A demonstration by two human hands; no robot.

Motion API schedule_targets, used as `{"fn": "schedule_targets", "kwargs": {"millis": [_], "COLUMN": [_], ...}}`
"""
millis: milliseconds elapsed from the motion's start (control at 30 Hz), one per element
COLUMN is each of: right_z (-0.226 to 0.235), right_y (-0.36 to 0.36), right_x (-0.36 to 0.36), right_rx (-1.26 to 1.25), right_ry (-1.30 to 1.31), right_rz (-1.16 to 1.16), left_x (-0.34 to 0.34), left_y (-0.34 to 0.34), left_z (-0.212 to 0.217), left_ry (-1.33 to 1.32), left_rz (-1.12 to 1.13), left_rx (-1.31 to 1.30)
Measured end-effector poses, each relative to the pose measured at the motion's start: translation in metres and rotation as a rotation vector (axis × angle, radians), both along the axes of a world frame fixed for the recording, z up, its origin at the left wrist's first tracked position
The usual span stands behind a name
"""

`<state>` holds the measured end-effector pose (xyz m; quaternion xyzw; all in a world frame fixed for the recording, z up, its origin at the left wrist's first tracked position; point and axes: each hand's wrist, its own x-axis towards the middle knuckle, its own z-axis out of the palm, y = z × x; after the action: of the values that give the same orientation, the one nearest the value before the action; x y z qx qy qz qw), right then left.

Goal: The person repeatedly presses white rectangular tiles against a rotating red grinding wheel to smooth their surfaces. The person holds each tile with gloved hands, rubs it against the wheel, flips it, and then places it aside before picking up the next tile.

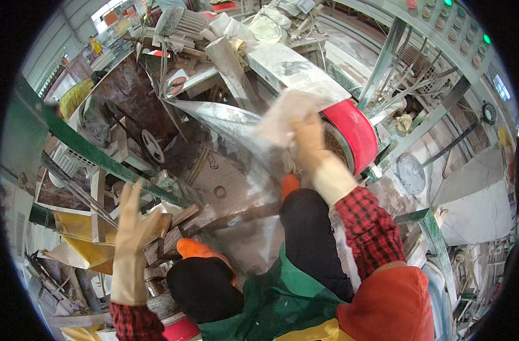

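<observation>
Pinching the edge of a pale flat piece (277, 120), your gloved right hand (310, 139) is reaching forward beside a red curved band (362, 133); motion is blurring both hand and piece, so the material is staying unclear. The piece is overlapping, in view, the near end of a white machine cover (296, 71), though you cannot tell whether they are touching. Your gloved left hand (133, 227) is hovering with fingers spread near a green rail (106, 156), and a grey handwheel (152, 146) is standing beyond that rail
</observation>
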<state>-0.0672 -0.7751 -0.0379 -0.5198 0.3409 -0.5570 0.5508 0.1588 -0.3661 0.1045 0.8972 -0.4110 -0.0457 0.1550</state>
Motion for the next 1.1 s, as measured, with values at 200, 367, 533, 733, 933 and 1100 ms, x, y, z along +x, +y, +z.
{"fn": "schedule_targets", "kwargs": {"millis": [200,367,533,733,933,1100], "right_z": [-0.004,-0.026,-0.061,-0.008,0.022,0.095], "right_y": [-0.104,-0.142,-0.172,-0.171,-0.128,0.086], "right_x": [-0.077,-0.083,-0.103,-0.107,-0.034,0.064], "right_rx": [0.062,0.354,0.297,0.14,-0.268,-0.242], "right_ry": [0.091,-0.021,0.343,1.395,1.294,1.239], "right_rz": [-0.279,-0.32,-0.587,0.2,0.137,0.933], "left_x": [0.026,-0.027,-0.058,-0.082,-0.083,-0.099], "left_y": [0.268,0.405,0.443,0.533,0.451,0.443], "left_z": [-0.066,-0.108,-0.146,-0.191,-0.176,-0.154], "left_ry": [-0.05,-0.103,-0.089,-0.418,-0.3,-0.356], "left_rz": [0.7,0.99,1.077,0.881,1.151,1.039], "left_rx": [0.121,0.184,0.209,0.274,0.286,0.125]}}
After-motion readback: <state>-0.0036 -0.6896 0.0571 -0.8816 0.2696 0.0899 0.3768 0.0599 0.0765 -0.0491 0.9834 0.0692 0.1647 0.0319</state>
